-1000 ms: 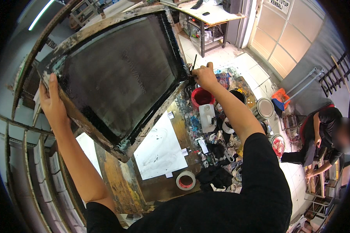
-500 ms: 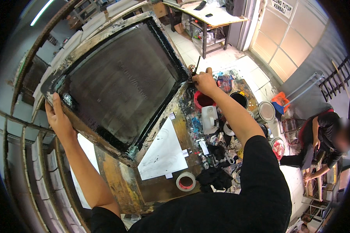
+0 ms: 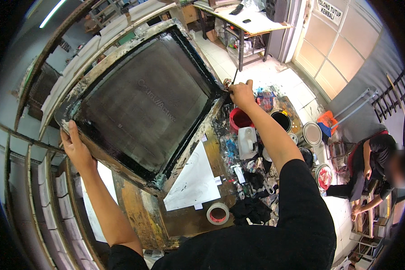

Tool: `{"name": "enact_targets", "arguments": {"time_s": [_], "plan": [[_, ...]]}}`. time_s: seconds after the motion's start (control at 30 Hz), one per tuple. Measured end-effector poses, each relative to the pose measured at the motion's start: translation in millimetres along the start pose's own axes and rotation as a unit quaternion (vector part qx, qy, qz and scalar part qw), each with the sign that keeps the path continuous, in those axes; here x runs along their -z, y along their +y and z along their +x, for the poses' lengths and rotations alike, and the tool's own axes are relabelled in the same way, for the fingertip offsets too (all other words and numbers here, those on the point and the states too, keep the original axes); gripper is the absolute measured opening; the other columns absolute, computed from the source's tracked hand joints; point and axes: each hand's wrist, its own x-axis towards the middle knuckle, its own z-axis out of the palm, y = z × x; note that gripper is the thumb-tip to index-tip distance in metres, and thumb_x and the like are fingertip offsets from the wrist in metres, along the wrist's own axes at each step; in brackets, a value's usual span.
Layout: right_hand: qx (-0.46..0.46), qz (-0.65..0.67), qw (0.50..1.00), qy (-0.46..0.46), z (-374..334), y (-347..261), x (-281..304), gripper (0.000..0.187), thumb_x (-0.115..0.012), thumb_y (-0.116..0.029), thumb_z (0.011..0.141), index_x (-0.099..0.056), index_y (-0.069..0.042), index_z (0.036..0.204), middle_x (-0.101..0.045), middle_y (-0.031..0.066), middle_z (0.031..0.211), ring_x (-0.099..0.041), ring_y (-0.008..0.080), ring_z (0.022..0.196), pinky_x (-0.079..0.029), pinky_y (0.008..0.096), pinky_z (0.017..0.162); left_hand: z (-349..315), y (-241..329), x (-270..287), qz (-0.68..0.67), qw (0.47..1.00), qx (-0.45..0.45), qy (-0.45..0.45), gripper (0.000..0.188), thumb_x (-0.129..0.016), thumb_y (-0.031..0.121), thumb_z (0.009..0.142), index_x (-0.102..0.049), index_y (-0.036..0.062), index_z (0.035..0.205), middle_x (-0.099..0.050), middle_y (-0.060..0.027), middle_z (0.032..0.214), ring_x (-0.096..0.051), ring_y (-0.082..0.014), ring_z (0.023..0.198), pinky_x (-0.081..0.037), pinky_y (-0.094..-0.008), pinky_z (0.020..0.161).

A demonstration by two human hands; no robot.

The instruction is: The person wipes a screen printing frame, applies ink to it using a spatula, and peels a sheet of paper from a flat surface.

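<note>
The left hand [image 3: 80, 150] holds the screen-printing frame [image 3: 146, 101] at its left corner, thumb on top, while the right hand [image 3: 243, 96] has its fingers curled in at the right corner, though whether they grip the wood I cannot tell. The frame is raised at a tilt over the worktop [image 3: 137, 209], partly covering a white sheet [image 3: 195, 184]; a tape roll [image 3: 210, 213] lies toward the near edge, and a red tub [image 3: 232, 120] and white jug [image 3: 246, 144] stand toward the right edge.

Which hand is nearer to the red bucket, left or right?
Right. The right hand is just above the red bucket in the picture, by the screen's right corner; the left hand grips the screen's left side, far from the bucket.
</note>
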Motion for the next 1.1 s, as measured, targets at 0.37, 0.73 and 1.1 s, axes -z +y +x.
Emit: {"name": "enact_targets", "arguments": {"time_s": [0.37, 0.73, 1.1], "plan": [[0.056, 0.041, 0.998, 0.012, 21, -9, 53, 0.018, -0.068, -0.013, 0.075, -0.071, -0.017, 0.093, -0.070, 0.0024, 0.082, -0.064, 0.0232, 0.085, -0.033, 0.0481, 0.089, -4, 9, -3, -0.014, 0.999, -0.033, 0.010, 0.045, -0.062, 0.026, 0.098, -0.051, -0.0002, 0.132, -0.060, -0.0058, 0.115, -0.055, -0.0119, 0.101, -0.045, -0.0264, 0.086], [0.175, -0.055, 0.928, 0.324, 167, -49, 142, 0.011, -0.062, -0.012, 0.082, -0.070, -0.017, 0.086, -0.067, -0.0037, 0.079, -0.059, 0.0179, 0.084, -0.036, 0.0456, 0.088, -19, 49, -33, 0.031, 0.993, -0.114, -0.027, 0.042, -0.061, 0.023, 0.098, -0.051, 0.0009, 0.132, -0.061, -0.0009, 0.108, -0.054, -0.0079, 0.094, -0.042, -0.0220, 0.083], [0.187, -0.153, 0.926, 0.290, 173, -34, 150, 0.018, -0.056, -0.011, 0.084, -0.069, -0.020, 0.094, -0.064, -0.0057, 0.085, -0.059, 0.0148, 0.090, -0.036, 0.0425, 0.090, -34, 58, -37, 0.028, 0.992, -0.116, -0.028, 0.065, -0.063, 0.029, 0.097, -0.036, -0.0060, 0.144, -0.057, -0.0134, 0.126, -0.054, -0.0167, 0.113, -0.041, -0.0284, 0.098]]}}
